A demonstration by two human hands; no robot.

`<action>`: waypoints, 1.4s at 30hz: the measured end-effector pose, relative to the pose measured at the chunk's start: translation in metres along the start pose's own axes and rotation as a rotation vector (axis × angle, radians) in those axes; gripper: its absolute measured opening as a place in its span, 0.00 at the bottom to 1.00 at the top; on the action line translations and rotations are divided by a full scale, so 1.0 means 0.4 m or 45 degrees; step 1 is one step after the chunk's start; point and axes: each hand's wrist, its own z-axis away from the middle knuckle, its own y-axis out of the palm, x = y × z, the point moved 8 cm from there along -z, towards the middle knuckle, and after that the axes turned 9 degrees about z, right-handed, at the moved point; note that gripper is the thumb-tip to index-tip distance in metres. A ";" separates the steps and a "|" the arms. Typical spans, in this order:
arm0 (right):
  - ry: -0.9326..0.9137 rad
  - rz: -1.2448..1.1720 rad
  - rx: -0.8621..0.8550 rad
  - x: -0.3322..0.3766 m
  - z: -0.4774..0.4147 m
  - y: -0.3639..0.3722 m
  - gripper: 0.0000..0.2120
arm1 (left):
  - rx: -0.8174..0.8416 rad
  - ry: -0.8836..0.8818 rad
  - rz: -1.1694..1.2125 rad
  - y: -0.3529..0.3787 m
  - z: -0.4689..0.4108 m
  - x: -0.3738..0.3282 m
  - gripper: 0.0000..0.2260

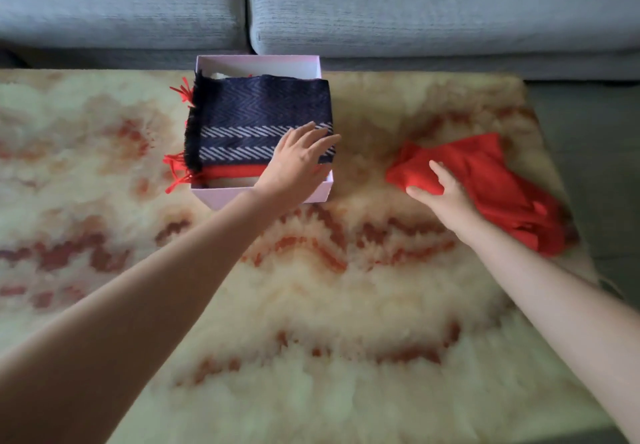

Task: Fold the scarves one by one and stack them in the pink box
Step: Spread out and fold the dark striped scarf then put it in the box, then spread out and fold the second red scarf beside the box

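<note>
The pink box (256, 63) stands at the far middle of the rug. On top of its stack lies a folded navy scarf (256, 111) with white stripes. A red scarf (235, 171) lies folded under it, its fringe hanging over the box's left wall. My left hand (294, 163) rests flat, fingers spread, on the navy scarf's near right corner. A loose red scarf (498, 184) lies crumpled on the rug to the right of the box. My right hand (440, 187) grips its near left end, thumb under the cloth.
A shaggy cream rug (311, 305) with orange-red patches covers the surface. A grey sofa (415, 11) runs along the far side just behind the box. Grey floor (595, 132) shows beyond the rug's right edge.
</note>
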 end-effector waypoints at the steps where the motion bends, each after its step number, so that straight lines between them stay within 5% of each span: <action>1: 0.037 0.005 -0.014 -0.047 0.009 -0.022 0.34 | 0.027 0.033 0.031 0.025 -0.008 -0.029 0.24; 6: 0.108 0.085 -0.081 -0.218 0.028 -0.138 0.34 | 0.211 0.025 0.161 0.182 -0.069 -0.134 0.21; 15: 0.272 0.689 -0.186 -0.436 -0.034 -0.268 0.42 | 0.445 -0.287 0.298 0.465 -0.125 -0.218 0.23; 18: 0.336 0.635 -0.252 -0.478 -0.060 -0.267 0.35 | 0.450 -0.338 0.343 0.512 -0.135 -0.243 0.24; 22: 0.110 0.640 -0.442 -0.449 -0.047 -0.247 0.08 | 0.370 -0.531 0.538 0.563 -0.135 -0.228 0.22; 26: 0.152 0.538 -0.523 -0.486 -0.044 -0.267 0.30 | 0.413 -0.609 0.556 0.597 -0.124 -0.243 0.23; 29: 0.210 0.751 -0.334 -0.518 -0.076 -0.269 0.21 | 0.385 -0.622 0.578 0.590 -0.130 -0.247 0.23; 33: -0.037 0.572 -0.399 -0.475 -0.028 -0.237 0.06 | 0.340 -0.637 0.617 0.588 -0.142 -0.243 0.22; 38: -0.337 0.292 -0.425 -0.395 0.160 -0.112 0.05 | 0.194 -1.044 1.078 0.610 -0.106 -0.242 0.23; 42: -0.400 0.216 -0.388 -0.364 0.309 0.000 0.08 | 0.159 -1.044 1.025 0.614 -0.068 -0.239 0.31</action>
